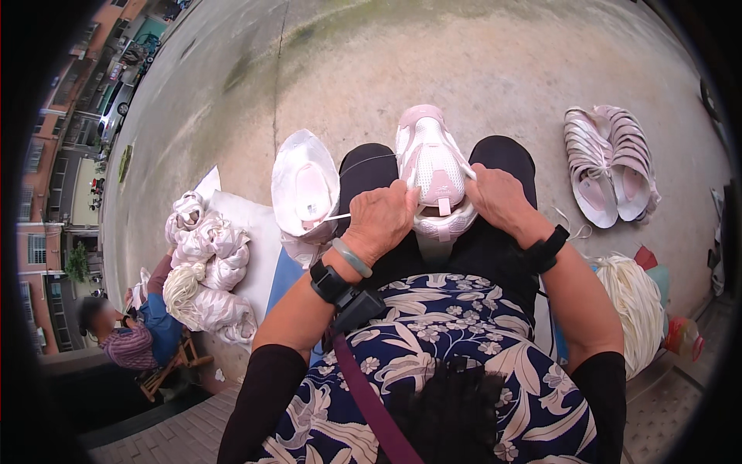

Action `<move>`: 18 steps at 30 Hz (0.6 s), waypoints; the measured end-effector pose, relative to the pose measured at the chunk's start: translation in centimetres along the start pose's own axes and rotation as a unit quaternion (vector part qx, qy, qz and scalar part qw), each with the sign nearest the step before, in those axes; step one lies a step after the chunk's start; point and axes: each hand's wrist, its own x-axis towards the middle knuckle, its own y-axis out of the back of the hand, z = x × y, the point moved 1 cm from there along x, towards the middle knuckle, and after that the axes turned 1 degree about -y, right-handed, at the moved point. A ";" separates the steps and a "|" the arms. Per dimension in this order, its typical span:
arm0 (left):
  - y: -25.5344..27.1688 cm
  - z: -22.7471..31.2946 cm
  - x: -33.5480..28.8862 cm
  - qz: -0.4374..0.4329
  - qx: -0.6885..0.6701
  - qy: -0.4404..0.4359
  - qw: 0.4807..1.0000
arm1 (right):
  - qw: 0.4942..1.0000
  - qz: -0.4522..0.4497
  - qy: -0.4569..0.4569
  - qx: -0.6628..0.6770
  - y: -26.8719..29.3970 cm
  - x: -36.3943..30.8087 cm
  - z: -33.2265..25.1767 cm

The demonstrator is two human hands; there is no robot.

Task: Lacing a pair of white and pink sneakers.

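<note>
- Pink-and-white sneaker [440, 166]: upright between the person's knees, toe pointing away, its opening and pull tab [444, 206] toward the body.
- Left hand [384, 219]: curled shut beside the left edge of the shoe's opening, with a white lace [337, 217] jutting out on its outer side; just what the fingertips pinch is hidden.
- Right hand [498, 199]: closed at the opposite edge, clamped on a white strip [468, 168] that runs to the shoe; whether this is lace or shoe edge, I cannot tell. The two hands are apart, the shoe between them.
- Wrists: a pale green bangle [352, 257] and a black watch-like band [330, 281] on the left, another black band [547, 248] on the right.
- Black trousers [502, 158] and a dark blue floral garment [456, 309] beneath the arms.
- Just beside the left thigh: a white, open shoe piece [307, 182] with a pink insole.
- Farther left: a heap of pink-and-white bundles [212, 267] beside a pale sheet [255, 232].
- On the right: a striped pink-and-white pair [610, 166] on the concrete ground [479, 69]; nearer the body, a thick hank of cream laces [630, 313].
- Far left: a seated co-worker [131, 348], a parked car [116, 107] and buildings [39, 209].
</note>
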 end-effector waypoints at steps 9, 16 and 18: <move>-0.9 -0.1 -1.0 -0.021 0.021 0.002 1.000 | 0.999 -0.049 0.019 0.008 -0.8 -0.6 -0.6; -2.0 0.3 -0.3 -0.053 0.007 -0.020 0.998 | 0.999 -0.027 0.013 -0.037 -0.8 -2.1 -0.3; -2.0 0.0 -0.4 -0.039 0.017 -0.049 0.998 | 0.997 -0.013 0.061 -0.050 -0.8 -2.3 -0.4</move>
